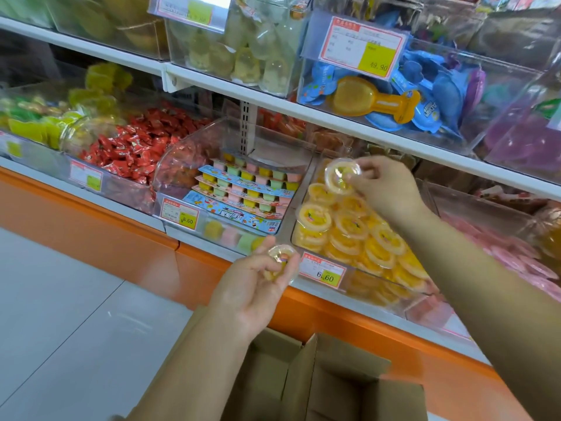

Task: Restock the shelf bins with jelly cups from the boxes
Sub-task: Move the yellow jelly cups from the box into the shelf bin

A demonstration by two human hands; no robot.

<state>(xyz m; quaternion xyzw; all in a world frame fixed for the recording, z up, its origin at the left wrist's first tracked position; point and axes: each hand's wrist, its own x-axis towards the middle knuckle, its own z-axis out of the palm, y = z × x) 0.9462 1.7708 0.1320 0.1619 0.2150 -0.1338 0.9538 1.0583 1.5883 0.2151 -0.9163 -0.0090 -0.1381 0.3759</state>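
Location: a shop aisle with a pale tiled floor [60,314] and a shelf unit on an orange base [349,323]. All positions are given relative to the clear shelf bin [303,186], which holds a pile of yellow jelly cups [358,235]. Nearest the camera, below and in front of the shelf bin, an open cardboard box [334,375] stands on the floor with its flaps raised; its contents cannot be seen. Above the box and just in front of the lower left corner of the shelf bin, the left hand [258,287] is palm up with its fingers curled around one jelly cup [280,262], pinched at the fingertips. On the front of the shelf bin, a price label [323,270] reads 6.60. Over the rear of the shelf bin, the right hand [385,186] pinches a second jelly cup [341,176] between thumb and fingers, clear of the pile beneath. Immediately left of the shelf bin, a neighbouring bin [170,177] contains stacked trays of multi-coloured cups [249,189]. Further left lies a heap of red-wrapped sweets [133,150]. Above and behind the shelf bin, the upper shelf [303,110] carries further clear bins, one containing blue packets [425,95].
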